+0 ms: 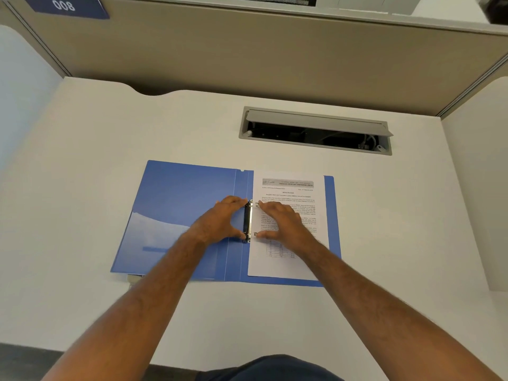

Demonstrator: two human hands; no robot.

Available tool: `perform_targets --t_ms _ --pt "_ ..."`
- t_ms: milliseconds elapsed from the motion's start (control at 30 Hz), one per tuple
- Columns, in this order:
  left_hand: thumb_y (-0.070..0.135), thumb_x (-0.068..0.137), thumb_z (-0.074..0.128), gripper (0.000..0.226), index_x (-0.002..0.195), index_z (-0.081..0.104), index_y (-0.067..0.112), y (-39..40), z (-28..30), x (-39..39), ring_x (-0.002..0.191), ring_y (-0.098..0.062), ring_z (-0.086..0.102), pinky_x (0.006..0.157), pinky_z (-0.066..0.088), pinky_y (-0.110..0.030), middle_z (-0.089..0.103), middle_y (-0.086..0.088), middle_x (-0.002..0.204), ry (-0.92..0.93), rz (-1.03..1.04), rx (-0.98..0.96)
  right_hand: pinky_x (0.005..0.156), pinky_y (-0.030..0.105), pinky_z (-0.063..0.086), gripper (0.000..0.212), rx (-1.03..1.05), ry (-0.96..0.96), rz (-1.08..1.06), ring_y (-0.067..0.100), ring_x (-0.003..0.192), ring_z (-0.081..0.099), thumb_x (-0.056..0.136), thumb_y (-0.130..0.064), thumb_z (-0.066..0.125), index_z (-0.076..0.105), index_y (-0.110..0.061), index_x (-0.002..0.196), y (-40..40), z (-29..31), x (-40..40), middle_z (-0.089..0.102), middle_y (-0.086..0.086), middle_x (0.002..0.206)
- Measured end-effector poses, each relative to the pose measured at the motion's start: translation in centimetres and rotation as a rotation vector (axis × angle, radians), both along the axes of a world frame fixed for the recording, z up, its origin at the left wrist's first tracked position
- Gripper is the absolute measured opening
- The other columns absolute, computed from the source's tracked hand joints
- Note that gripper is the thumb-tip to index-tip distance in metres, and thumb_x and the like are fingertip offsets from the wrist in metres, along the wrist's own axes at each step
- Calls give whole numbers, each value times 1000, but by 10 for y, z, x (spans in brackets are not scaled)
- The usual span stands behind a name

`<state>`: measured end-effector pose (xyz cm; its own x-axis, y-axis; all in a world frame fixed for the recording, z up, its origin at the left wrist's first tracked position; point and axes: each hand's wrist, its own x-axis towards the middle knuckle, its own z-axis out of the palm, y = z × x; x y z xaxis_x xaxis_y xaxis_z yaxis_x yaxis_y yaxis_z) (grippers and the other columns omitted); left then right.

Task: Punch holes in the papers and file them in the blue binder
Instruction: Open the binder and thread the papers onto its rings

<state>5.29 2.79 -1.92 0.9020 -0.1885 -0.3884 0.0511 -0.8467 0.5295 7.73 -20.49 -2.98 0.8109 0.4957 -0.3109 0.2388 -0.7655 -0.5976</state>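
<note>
At the far left, high on the beige partition [247, 59], hangs a dark blue label [66, 6] with white digits; below it spreads the white desk [82, 312], and on the desk lies the blue binder [178, 193], opened flat with its inside cover to the left and its back board to the right; a translucent pocket [154, 237] crosses the lower part of the inside cover, and a small pale object [134, 278] pokes out from under the binder's near left corner, too little of it showing to name.

The left hand [220, 221] reaches in over the inside cover; its fingertip and thumb are curled against the left side of the metal ring clip [248, 221] that runs along the spine, pinching it from that side at the top and bottom ends.

Just to the right of the clip, the right hand [280, 224] lies palm down on the printed papers [288, 265]; its fingers are straight and pressed to the sheet's left margin beside the two prongs, gripping nothing; the papers sit on the binder's right board, their left edge at the clip, with a strip of blue showing past their right edge.

Further back and to the right, a grey cable hatch [316, 119] is set into the desk, its lid tilted up over a dark recess with wires inside.
</note>
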Motion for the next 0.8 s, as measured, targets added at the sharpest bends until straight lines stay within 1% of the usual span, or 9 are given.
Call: perform_targets --t_ms 133,233,433,567,733,800 --pt "45 71 92 108 159 33 26 1 -2 1 147 -21 35 119 33 -37 34 2 162 10 16 0 120 48 28 91 -10 4 -12 24 147 34 86 -49 80 33 -32 162 2 -1 0 41 -3 161" --pt "46 71 91 109 160 31 28 1 -3 2 148 -23 33 119 35 -39 31 2 164 24 16 17 120 48 29 91 -15 10 -15 24 147 34 85 -50 80 34 -32 161 2 -3 1 41 -3 161" --pt "46 73 90 108 161 29 29 2 -7 3 152 -23 28 120 32 -39 26 3 168 35 13 19 120 48 31 92 -7 13 -30 24 145 36 84 -50 81 34 -34 161 3 -6 2 43 -3 158" --pt "44 76 88 106 161 27 31 0 -5 3 155 -24 23 121 31 -42 23 3 170 30 -5 28 118 47 31 90 -45 -7 -10 25 144 35 87 -52 77 31 -35 162 6 -6 1 42 -2 158" --pt "45 78 86 103 161 27 31 -7 0 2 155 -26 23 122 31 -47 22 1 170 18 -26 42 116 47 31 87 -70 -26 -7 25 144 36 89 -56 72 29 -38 162 9 -6 0 42 -1 157" --pt "44 79 85 103 162 25 30 -8 -1 1 156 -26 21 124 28 -49 20 1 171 16 -32 35 116 46 30 87 -67 -36 -10 25 144 36 89 -56 72 28 -38 162 8 -6 -1 42 -1 157"
